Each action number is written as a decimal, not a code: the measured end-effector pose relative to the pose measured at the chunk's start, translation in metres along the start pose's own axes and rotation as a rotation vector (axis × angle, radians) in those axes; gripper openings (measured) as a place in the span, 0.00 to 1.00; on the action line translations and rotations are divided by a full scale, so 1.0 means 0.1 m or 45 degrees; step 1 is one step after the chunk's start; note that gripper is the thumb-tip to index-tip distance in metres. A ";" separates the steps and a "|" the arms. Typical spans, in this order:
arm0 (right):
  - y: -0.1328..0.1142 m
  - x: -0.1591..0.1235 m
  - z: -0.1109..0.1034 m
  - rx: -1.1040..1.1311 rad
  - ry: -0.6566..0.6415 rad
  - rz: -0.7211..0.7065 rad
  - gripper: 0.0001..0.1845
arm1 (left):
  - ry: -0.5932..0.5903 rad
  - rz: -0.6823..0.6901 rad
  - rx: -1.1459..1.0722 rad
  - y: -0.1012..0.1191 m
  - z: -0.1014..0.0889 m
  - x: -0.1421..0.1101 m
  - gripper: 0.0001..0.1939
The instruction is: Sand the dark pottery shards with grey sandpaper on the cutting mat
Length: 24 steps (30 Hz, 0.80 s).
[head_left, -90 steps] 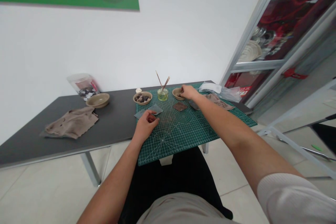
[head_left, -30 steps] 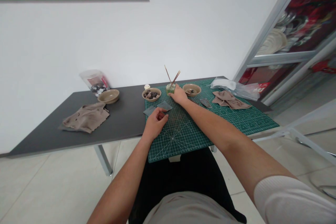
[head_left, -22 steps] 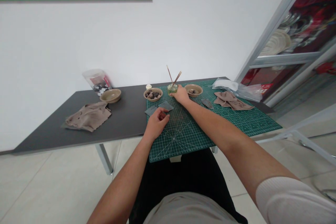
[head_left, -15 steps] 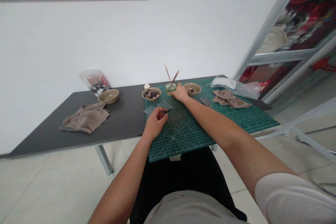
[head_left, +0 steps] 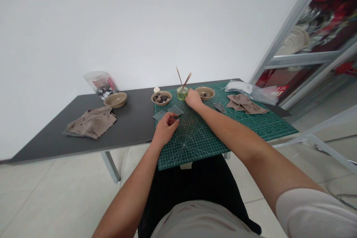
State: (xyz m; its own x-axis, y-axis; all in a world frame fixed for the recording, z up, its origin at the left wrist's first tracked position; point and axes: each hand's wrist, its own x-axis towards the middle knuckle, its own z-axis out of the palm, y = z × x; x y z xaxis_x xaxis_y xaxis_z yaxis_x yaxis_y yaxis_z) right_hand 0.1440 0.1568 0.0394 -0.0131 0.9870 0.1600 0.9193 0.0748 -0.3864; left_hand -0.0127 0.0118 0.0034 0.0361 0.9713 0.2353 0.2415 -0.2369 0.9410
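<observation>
The grey sheets [head_left: 176, 110] lie flat on the mat [head_left: 184, 152], just beyond the left hand [head_left: 166, 128]; a careless push forward might crease or shift them. The jar [head_left: 181, 96] stands upright between two bowls [head_left: 210, 97] — a knock from the right hand [head_left: 193, 98] could tip it, likelier with the tall sticks [head_left: 187, 80] leaning out. The left fingers are half curled, thumb and forefinger near each other; whether they pinch anything, I cannot tell. The right fingers bend beside the jar, tips hidden — gripping or merely near, I cannot tell.
</observation>
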 end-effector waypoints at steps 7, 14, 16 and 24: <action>-0.27 -0.36 -0.10 -0.210 0.031 -0.377 0.18 | 0.004 0.011 0.031 -0.01 0.01 0.00 0.07; -0.77 -0.19 0.01 -0.123 -0.003 -0.868 0.18 | 0.018 0.016 0.052 -0.04 0.01 0.00 0.05; -0.85 -0.09 0.08 -0.129 -0.051 -0.864 0.19 | 0.022 0.011 0.045 -0.04 0.00 0.00 0.05; -1.04 0.13 0.14 -0.247 -0.315 -0.768 0.19 | 0.008 -0.017 -0.008 -0.05 0.00 0.00 0.05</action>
State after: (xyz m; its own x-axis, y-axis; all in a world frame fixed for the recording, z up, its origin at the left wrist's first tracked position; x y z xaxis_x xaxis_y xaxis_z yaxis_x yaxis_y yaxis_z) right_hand 0.0427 0.1642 0.0689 -0.6142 0.7856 0.0748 0.7764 0.6185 -0.1210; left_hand -0.0138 0.0133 -0.0017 0.0266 0.9741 0.2244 0.2358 -0.2242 0.9456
